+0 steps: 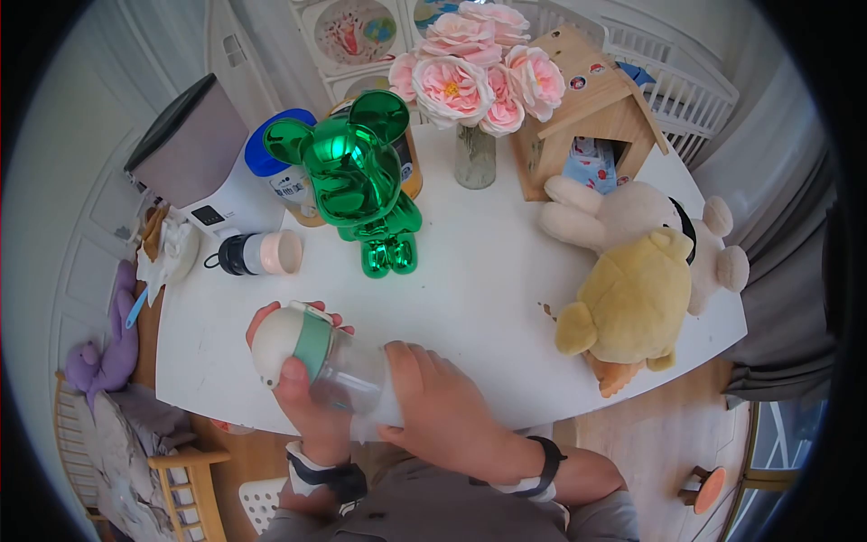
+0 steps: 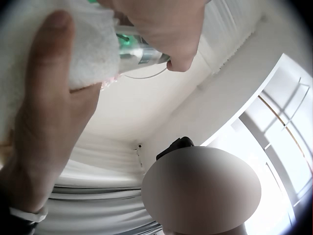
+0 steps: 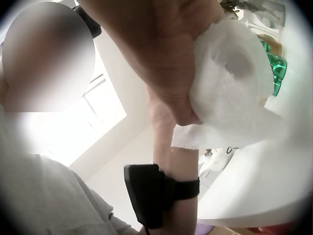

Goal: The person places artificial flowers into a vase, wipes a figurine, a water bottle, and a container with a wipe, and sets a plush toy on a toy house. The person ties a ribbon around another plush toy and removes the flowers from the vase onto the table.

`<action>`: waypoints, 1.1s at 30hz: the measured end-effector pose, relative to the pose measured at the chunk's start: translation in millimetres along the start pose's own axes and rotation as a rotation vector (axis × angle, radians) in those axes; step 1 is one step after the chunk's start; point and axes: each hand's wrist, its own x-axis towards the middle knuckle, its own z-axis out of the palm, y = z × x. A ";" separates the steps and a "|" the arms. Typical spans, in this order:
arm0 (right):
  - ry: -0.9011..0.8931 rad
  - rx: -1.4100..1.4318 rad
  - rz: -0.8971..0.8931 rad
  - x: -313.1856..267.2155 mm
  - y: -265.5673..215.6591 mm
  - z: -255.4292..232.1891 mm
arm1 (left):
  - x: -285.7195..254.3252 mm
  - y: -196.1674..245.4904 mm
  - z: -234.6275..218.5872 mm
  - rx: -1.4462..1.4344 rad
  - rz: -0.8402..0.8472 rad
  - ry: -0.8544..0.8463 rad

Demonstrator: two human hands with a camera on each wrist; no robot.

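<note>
Clear plastic makes up the body of the bottle (image 1: 323, 352) in your hands, with a mint-green collar and a rounded white lid above it. You have it over the near part of the white surface (image 1: 488, 307), leaning sideways, its lid end toward your left and its base toward your right. Your left hand (image 1: 312, 411) is wrapped about the lid and collar, thumb on the near side and fingertips showing on the far side, so those fingers are clamped on the bottle. Your right hand (image 1: 447, 406) is at the base end, its fingers curved and gripping a thin white tissue (image 3: 225, 83) that bunches against the bottle; the right wrist view shows the crumpled folds best. You wear a dark strap on each wrist.

Beyond your hands stands a shiny green bear figure (image 1: 352, 181), with a blue-lidded tub (image 1: 289, 188) just behind it on the left. Near these a small dark-and-pink flask (image 1: 262, 254) lies on its side, in front of a grey and white appliance (image 1: 194, 149). Farther back, pink flowers (image 1: 456, 86) rise from a glass vase (image 1: 476, 161), beside a wooden house (image 1: 578, 108). On your right a yellow plush toy (image 1: 637, 294) leans against a cream plush toy (image 1: 632, 212). Off the surface, at far left, you have a purple plush toy (image 1: 95, 361).
</note>
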 end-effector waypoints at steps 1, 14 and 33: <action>0.000 0.001 0.001 -2.3 -0.2 3.5 | 1.9 1.1 0.7 0.001 -0.001 0.000; 0.234 0.288 -0.095 -8.5 6.7 -5.5 | 0.0 17.5 4.1 -0.440 -0.119 0.158; 0.291 1.078 0.764 -35.5 22.0 38.1 | -34.5 21.6 -18.0 0.174 0.897 -0.663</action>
